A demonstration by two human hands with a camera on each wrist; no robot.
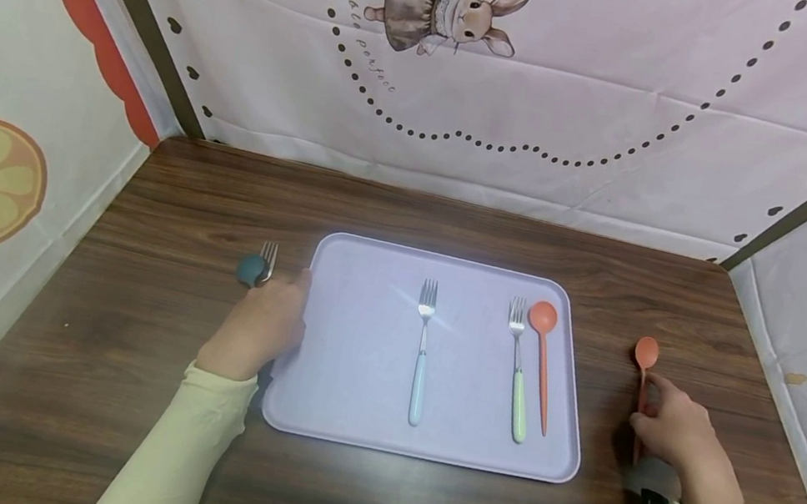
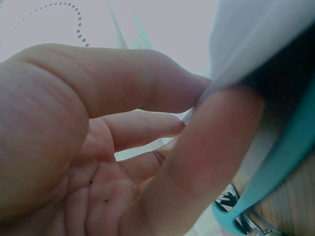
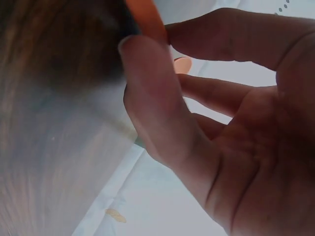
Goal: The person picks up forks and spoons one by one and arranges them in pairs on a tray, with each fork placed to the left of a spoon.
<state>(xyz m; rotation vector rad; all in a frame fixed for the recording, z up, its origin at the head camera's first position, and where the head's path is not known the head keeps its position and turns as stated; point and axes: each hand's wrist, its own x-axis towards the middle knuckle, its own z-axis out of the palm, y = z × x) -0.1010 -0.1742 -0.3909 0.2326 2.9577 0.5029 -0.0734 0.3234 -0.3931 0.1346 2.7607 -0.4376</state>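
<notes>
Head view, tray: The pale purple tray [image 1: 355, 338] lies flat on the brown desk [image 1: 97, 349], between the two hands.
Head view, on the tray: A fork with a blue handle [image 1: 418, 388] lies near the middle. To the right, a fork with a green handle [image 1: 519, 401] lies just beside a big orange spoon [image 1: 543, 317].
Head view, left hand: The left hand [image 1: 256, 326] is at the tray's left edge. A dark teal spoon [image 1: 250, 269] and a third fork [image 1: 268, 252] poke out past it.
Head view, right hand: The right hand [image 1: 680, 429] holds a small orange spoon [image 1: 646, 353] by its handle, right of the tray and apart from it. The spoon's round end points away from the person.
Left wrist view, pinch: The left hand's thumb and a finger nip the tray's edge, with almost no gap. A teal handle is close by.
Right wrist view, pinch: The right hand's thumb and a finger squeeze the small spoon's orange handle, close together.
</notes>
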